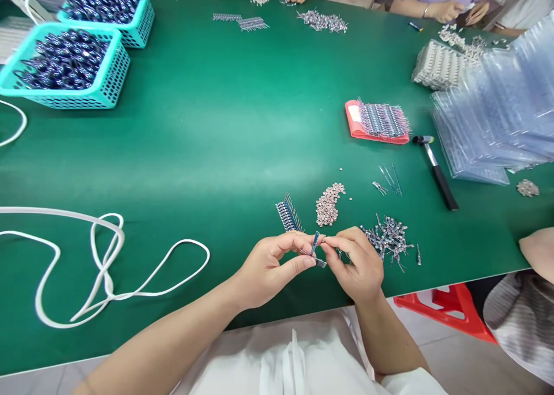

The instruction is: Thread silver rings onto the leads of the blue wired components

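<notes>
Between the thumb and fingers of my left hand (277, 266) is a small blue component with a thin lead (315, 243), held upright. My right hand (357, 262) pinches a tiny metallic disc (323, 240) close beside that component. Behind my left hand lies a row of similar blue components (289, 213), partly hidden by the fingers. A pile of small round metallic discs (328, 203) sits just beyond both hands. Loose blue components with wire leads (392, 238) are heaped to the right of my right hand.
Farther right lie a hammer (437, 176), a red pad (358, 131) bearing rows of components, and stacked clear plastic trays (493, 112). Turquoise baskets (106, 86) of dark blue parts stand at back left. White cord (104, 268) loops across the left. Other people's hands work opposite.
</notes>
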Available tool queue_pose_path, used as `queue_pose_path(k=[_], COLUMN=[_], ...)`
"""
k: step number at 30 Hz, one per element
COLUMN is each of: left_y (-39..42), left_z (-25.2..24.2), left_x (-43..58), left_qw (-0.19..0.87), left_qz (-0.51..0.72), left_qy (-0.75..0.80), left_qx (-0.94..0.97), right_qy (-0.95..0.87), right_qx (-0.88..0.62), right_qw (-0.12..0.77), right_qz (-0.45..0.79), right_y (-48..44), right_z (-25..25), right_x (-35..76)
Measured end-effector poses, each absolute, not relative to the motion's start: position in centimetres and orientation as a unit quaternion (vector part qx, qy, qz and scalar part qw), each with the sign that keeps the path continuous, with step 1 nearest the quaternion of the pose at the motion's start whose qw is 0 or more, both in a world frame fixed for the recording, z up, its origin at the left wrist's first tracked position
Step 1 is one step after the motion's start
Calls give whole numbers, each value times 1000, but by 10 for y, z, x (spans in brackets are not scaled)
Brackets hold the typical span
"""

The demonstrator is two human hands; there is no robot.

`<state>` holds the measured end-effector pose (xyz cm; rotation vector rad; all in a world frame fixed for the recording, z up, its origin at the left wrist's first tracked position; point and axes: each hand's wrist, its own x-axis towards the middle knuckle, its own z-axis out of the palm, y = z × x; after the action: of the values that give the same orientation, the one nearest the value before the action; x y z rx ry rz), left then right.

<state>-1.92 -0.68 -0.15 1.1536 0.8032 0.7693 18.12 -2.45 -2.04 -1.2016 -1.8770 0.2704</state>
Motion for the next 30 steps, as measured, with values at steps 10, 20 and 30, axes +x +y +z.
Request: queue_pose_path(k=[10, 20, 30], left_y=[-8, -4, -7], left_z=[-3, -2, -2], left_x=[-18, -13, -11], left_qw=[709, 754, 726], left_qz=[346, 377, 368], left_qy=[357, 410, 432], left_qx=[500, 347, 388], right_qy=[-760, -627, -630], right_qx=[-483, -481, -478], right_qw=[429, 499, 490], right_qz=[71, 355, 367], right_y=[-24, -33, -33], right_z=[-21, -18, -20], right_x=[179, 179, 179])
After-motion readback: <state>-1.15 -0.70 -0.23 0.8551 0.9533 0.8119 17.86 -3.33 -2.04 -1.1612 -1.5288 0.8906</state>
